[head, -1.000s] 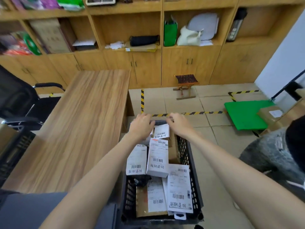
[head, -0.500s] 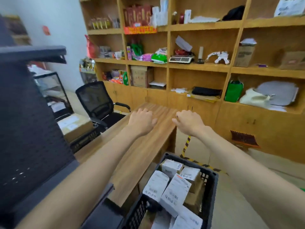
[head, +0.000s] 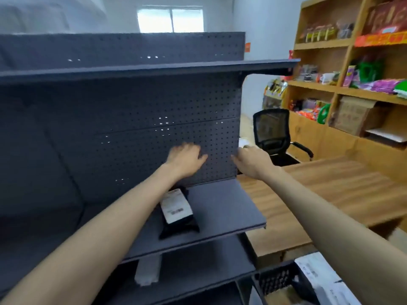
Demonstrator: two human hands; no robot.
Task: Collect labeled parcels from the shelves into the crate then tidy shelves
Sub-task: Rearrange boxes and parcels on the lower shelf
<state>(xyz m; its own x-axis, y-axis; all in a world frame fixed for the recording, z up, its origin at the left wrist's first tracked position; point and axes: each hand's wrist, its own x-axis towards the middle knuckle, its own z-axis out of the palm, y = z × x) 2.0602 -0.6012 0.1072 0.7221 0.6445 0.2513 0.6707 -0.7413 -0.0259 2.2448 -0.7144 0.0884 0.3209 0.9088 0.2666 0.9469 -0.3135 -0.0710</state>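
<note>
A dark grey metal shelf unit (head: 220, 208) with a pegboard back fills the left and middle of the view. One black parcel with a white label (head: 177, 211) lies on its middle shelf. A white parcel (head: 147, 272) lies on the shelf below. My left hand (head: 186, 160) hovers above the black parcel with fingers loose, holding nothing. My right hand (head: 251, 161) is raised beside it near the shelf's right edge, also empty. The black crate (head: 277, 280) with labelled parcels (head: 323, 276) shows at the bottom right corner.
A long wooden table (head: 319, 194) runs along the right of the shelf unit. A black office chair (head: 275, 133) stands behind it. Wooden wall shelves (head: 352, 89) with packets and a cardboard box fill the right side.
My view has swung left from the crate and wooden shelves to the grey shelf unit. Both hands lifted off the crate and now hang in front of the pegboard, empty.
</note>
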